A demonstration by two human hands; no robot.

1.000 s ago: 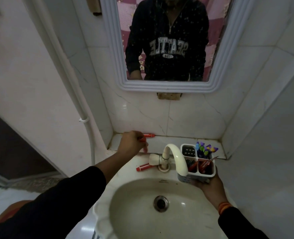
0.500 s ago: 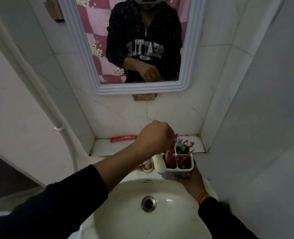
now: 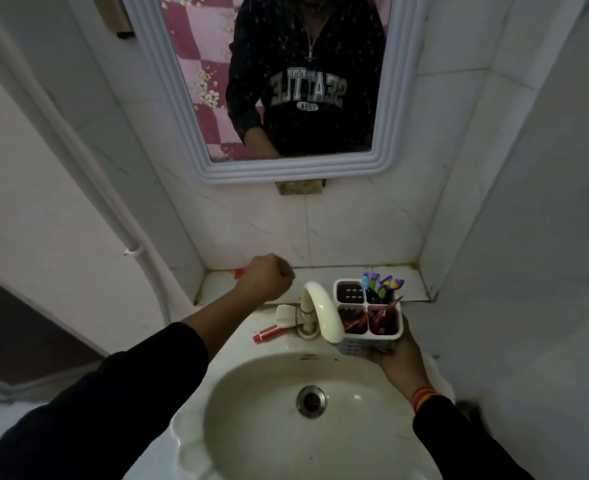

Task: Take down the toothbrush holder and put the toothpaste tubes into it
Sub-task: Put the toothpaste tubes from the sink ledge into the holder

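A: Holder position?
B: toothbrush holder (image 3: 369,315) right of tap (image 3: 320,311), right hand (image 3: 395,358) gripping underneath.
A: Left?
B: left hand (image 3: 267,277) fisted over ledge tube (image 3: 239,273), mostly hidden; hold unclear. Another tube (image 3: 269,333) lies left of tap.

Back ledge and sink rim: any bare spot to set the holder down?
Free: white tiled ledge between the left hand and the right corner, behind the white four-compartment holder in the right hand. Crowded: rim left of the cream tap, where a red toothpaste tube lies; ledge's left end, hand on a red tube.
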